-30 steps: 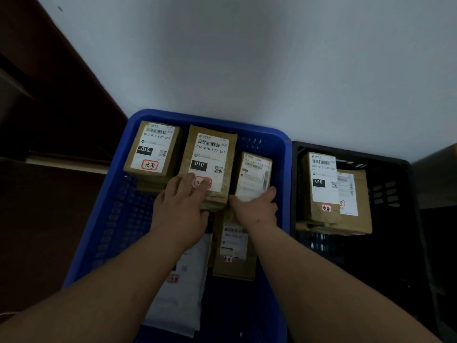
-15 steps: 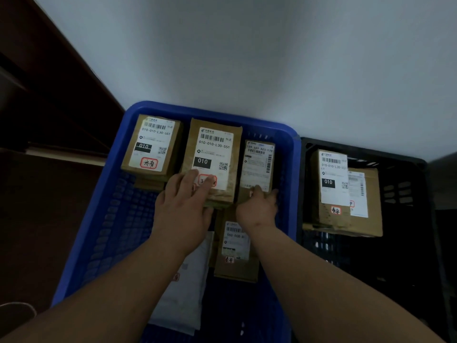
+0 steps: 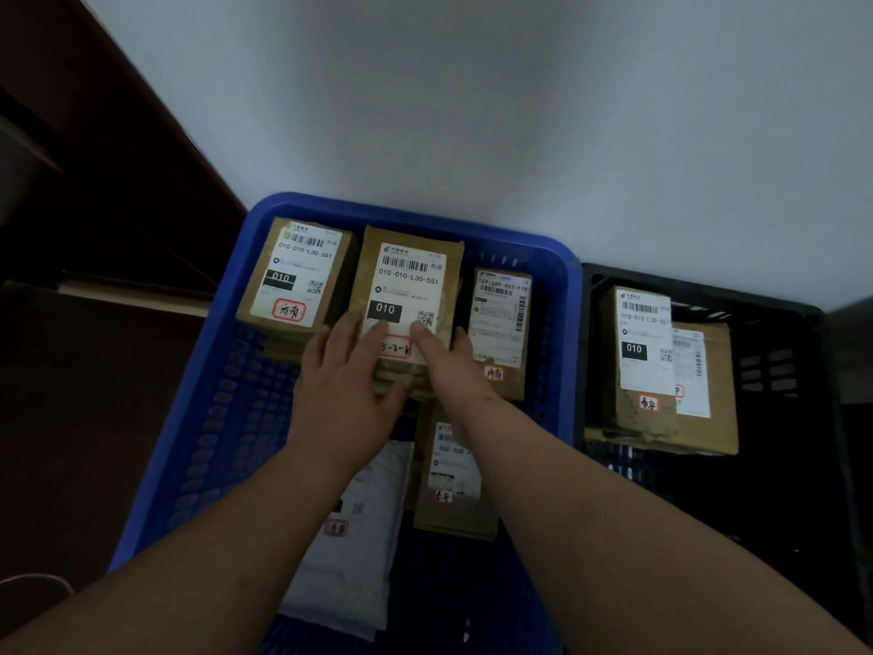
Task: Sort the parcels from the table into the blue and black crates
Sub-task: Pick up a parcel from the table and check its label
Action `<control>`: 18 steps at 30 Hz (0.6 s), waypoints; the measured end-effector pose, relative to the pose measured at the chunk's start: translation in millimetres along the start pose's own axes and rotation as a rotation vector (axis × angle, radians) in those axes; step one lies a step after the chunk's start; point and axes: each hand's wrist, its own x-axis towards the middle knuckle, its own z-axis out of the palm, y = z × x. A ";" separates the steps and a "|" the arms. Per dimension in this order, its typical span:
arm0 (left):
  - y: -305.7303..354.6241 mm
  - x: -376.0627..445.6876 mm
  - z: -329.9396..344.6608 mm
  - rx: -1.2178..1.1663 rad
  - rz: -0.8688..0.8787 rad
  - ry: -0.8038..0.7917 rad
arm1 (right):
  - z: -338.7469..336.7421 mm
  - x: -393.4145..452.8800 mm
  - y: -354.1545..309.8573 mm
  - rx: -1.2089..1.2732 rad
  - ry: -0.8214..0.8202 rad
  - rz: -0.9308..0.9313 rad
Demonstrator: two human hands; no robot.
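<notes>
The blue crate (image 3: 415, 215) holds several labelled parcels. In its far row a brown parcel (image 3: 297, 271) lies at the left, a middle brown parcel (image 3: 411, 276) beside it, and a narrow parcel (image 3: 500, 314) at the right. My left hand (image 3: 345, 390) holds the middle parcel's near end, fingers on top and thumb at the near edge. My right hand (image 3: 449, 366) grips the same parcel's near right corner, one finger on its label. Nearer me lie another brown parcel (image 3: 453, 508) and a white mailer bag (image 3: 345, 560), partly hidden by my arms. The black crate (image 3: 699, 286) stands to the right.
In the black crate two brown parcels are stacked, a small upper one (image 3: 642, 352) on a wider one (image 3: 713, 394). Both crates stand against a white wall (image 3: 519, 111). Dark wooden furniture (image 3: 94, 205) is close on the left.
My right hand left the narrow parcel and moved left onto the middle parcel. The left hand stayed on that parcel. The camera has come closer to the crates.
</notes>
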 end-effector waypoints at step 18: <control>-6.8 17.6 -10.6 -0.238 -0.038 0.108 | 0.5 27.3 -12.3 -0.074 0.020 -0.005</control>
